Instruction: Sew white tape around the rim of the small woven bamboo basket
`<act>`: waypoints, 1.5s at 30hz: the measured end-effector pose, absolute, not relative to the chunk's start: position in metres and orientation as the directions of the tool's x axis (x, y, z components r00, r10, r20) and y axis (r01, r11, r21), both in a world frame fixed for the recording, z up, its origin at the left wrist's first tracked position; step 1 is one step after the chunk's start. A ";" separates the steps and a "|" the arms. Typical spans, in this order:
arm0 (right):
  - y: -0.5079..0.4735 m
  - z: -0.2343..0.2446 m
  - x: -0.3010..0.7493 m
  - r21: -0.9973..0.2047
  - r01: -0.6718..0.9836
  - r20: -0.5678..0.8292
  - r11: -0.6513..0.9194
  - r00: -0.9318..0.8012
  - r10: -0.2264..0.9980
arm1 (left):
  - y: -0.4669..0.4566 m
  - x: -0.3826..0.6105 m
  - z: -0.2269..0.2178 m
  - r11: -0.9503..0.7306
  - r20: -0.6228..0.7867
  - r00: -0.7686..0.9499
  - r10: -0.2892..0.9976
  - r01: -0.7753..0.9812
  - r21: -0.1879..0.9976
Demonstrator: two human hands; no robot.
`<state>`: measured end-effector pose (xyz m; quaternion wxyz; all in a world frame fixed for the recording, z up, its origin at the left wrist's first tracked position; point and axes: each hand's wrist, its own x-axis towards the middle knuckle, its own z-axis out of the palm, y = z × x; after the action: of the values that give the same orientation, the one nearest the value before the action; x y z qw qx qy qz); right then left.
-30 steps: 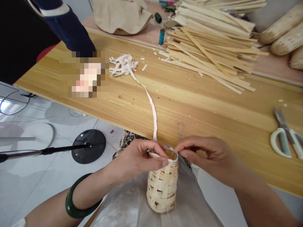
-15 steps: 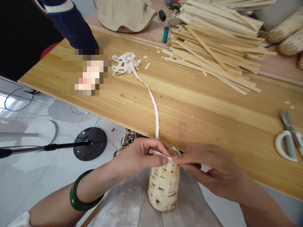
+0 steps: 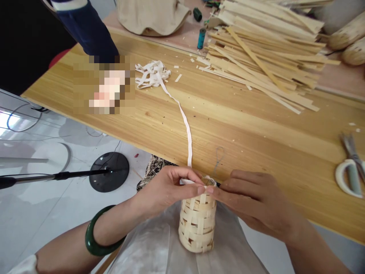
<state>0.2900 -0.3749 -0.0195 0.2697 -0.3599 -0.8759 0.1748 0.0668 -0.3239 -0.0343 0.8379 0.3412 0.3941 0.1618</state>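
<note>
A small woven basket [image 3: 197, 224] of pale wood strips stands upright on my lap, its rim between my hands. My left hand [image 3: 171, 186] pinches a white fabric tape [image 3: 186, 131] against the rim with thumb and index finger. From there the tape runs over the table edge to a loose heap. My right hand [image 3: 253, 198] is closed at the rim's right side, a fingertip pressing on the taped edge beside my left thumb; its other fingers are partly hidden. A thin grey thread [image 3: 219, 158] loops up from the basket's mouth onto the table.
On the wooden table [image 3: 137, 118] lie scissors [image 3: 350, 163] at right and a pile of wood strips [image 3: 265, 64] behind. A blue thread spool [image 3: 201, 39] stands near a beige cloth hat [image 3: 151, 17]. Another person's dark sleeve [image 3: 88, 30] reaches in at left. A black stand base [image 3: 109, 179] sits on the floor.
My right hand's fingers have shifted and straightened at the rim, nearer my left thumb. My left hand keeps its pinch, and the basket stays in place.
</note>
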 end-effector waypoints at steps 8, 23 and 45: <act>-0.371 -0.008 0.285 -0.843 0.518 -0.026 0.143 -0.304 0.952 | -0.321 0.068 -0.028 0.678 -0.525 0.658 0.540 0.030 0.735; -0.363 -0.007 0.291 -0.920 0.385 -0.120 0.073 -0.454 0.883 | -0.316 0.069 -0.030 0.615 -0.451 0.740 0.500 0.063 0.786; -0.331 -0.024 0.297 -0.981 0.126 0.011 0.148 -0.725 0.689 | -0.317 0.073 -0.046 0.567 -0.274 0.834 0.479 -0.056 0.822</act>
<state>0.2973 -0.3310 -0.0243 0.2396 -0.2834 -0.7186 0.5881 0.0726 -0.3174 -0.0464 0.8516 0.4380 0.2415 0.1570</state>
